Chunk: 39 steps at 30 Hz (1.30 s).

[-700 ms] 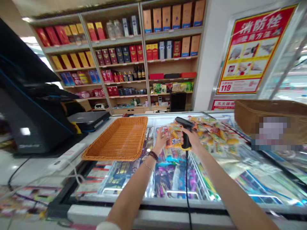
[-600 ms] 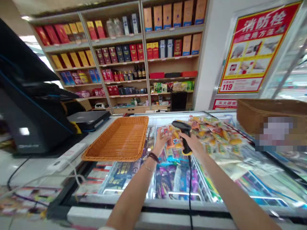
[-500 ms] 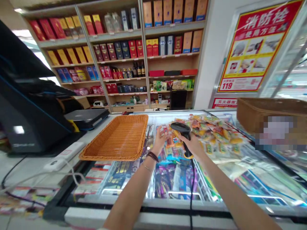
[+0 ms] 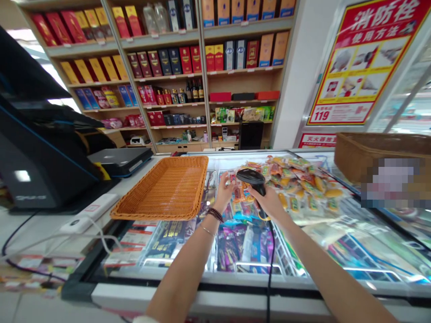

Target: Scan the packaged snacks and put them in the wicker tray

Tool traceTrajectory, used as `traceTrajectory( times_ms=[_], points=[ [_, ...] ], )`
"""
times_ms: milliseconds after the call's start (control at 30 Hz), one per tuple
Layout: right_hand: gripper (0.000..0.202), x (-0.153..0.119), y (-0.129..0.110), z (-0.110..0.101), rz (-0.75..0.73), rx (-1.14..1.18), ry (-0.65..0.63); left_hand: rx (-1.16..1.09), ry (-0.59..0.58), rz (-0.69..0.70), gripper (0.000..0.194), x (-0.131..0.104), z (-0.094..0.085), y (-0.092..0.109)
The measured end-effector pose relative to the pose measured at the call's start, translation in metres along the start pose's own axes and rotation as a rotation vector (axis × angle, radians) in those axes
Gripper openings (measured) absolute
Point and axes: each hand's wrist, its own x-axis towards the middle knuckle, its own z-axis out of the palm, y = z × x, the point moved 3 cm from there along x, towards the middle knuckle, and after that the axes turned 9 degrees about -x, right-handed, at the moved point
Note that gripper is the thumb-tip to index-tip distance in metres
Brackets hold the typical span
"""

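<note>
Right hand: clamped round the handle of a black barcode scanner — head aimed left.
Left hand: fingers closed on a snack packet, just beside the scanner head.
Snack pile: on the glass tabletop.
Wicker tray: left — apart from both hands.

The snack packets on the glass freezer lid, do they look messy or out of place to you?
Somewhat: the snack packets lie in a loose heap on the freezer lid, while the orange basket beside them holds nothing. The right hand grips a scanner.
</note>
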Motion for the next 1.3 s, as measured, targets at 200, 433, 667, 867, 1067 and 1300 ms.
traceTrajectory(
  times_ms=[200, 433, 667, 867, 1067, 1300],
  points=[
    [0.039, -0.002, -0.003, 0.000, -0.017, 0.024, 0.015, 0.010, 0.014, 0.014, 0.062, 0.004, -0.006, -0.006],
    [0.039, -0.004, -0.006, -0.001, -0.031, -0.010, 0.006, 0.024, 0.030, 0.021, 0.061, 0.007, -0.012, -0.012],
    [0.039, -0.003, -0.004, -0.001, -0.026, -0.026, 0.003, 0.038, 0.013, 0.022, 0.062, 0.006, -0.011, -0.009],
    [0.040, -0.003, -0.002, -0.001, -0.016, -0.002, -0.008, 0.050, -0.012, 0.029, 0.059, 0.003, -0.006, -0.002],
    [0.040, -0.004, -0.003, 0.000, -0.007, -0.007, -0.010, 0.049, 0.015, 0.011, 0.061, 0.002, -0.004, -0.001],
    [0.040, -0.004, -0.002, 0.000, 0.008, 0.000, -0.006, 0.056, 0.025, 0.021, 0.062, 0.003, -0.004, 0.000]
  ],
)
